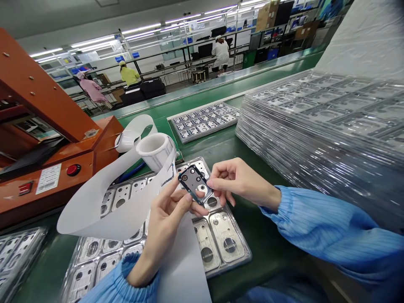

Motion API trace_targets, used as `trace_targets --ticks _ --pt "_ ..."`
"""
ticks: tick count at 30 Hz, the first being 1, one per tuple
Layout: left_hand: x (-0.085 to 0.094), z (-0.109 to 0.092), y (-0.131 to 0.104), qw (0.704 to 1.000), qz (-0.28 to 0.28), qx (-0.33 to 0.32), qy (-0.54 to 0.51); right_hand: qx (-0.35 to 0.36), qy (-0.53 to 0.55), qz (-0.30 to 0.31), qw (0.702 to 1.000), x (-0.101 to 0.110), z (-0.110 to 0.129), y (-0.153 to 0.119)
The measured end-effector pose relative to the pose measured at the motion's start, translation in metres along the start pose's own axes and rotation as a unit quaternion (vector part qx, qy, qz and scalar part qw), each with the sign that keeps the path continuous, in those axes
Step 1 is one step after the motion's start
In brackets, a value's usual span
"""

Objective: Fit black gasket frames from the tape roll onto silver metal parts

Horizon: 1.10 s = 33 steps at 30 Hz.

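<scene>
1. My left hand (164,219) and right hand (235,181) pinch one dark plate (193,182) together above the tray (233,263), near its far edge.
2. The white strip (104,210) drapes across the tray; most pockets there already look filled.

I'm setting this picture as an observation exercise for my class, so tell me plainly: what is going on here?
A person in blue sleeves sits at a green workbench. The left hand and right hand together hold a small dark plate with round holes above a clear tray of metal parts. A white paper strip runs from a roll under the left hand. A tall stack of trays stands at the right, an orange machine at the left. Other workers sit at benches far behind.
</scene>
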<state>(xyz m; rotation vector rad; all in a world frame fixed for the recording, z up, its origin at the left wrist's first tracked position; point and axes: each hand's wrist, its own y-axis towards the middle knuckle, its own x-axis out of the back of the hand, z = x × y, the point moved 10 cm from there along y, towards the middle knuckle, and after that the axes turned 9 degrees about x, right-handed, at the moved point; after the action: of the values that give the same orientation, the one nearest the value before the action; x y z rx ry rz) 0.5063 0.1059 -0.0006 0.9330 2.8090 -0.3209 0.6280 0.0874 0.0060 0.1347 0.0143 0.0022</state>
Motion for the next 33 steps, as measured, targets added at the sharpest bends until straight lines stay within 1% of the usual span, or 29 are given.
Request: trace_targets --ticks 6,13,16,19,22,26,30,33 --pt "-0.001 0.000 0.000 1.000 0.003 0.001 0.002 0.006 -0.026 -0.006 1.000 0.002 0.000 0.000" --pt "0.000 0.000 0.000 0.999 -0.005 -0.008 0.045 0.037 -0.143 -0.017 0.989 0.004 0.009 -0.002" --pt "0.000 0.000 0.001 0.999 -0.001 -0.008 0.054 0.034 -0.173 -0.011 0.984 0.004 0.010 -0.003" --pt "-0.002 -0.001 0.001 0.999 0.009 -0.009 0.040 0.025 -0.186 0.004 0.982 0.004 0.008 -0.002" --pt "-0.001 -0.002 0.001 1.000 0.012 -0.004 0.015 0.015 -0.146 0.017 0.989 0.003 0.006 -0.001" --pt "-0.001 -0.004 0.001 0.999 0.021 -0.001 -0.027 0.013 -0.037 0.026 0.999 0.000 0.005 0.000" --pt "-0.002 -0.005 0.003 0.999 0.028 -0.001 -0.040 0.006 0.047 0.053 0.997 -0.009 0.004 0.001" --pt "-0.002 -0.005 0.003 0.999 0.033 -0.001 -0.042 0.004 0.069 0.062 0.996 -0.011 0.005 0.000"
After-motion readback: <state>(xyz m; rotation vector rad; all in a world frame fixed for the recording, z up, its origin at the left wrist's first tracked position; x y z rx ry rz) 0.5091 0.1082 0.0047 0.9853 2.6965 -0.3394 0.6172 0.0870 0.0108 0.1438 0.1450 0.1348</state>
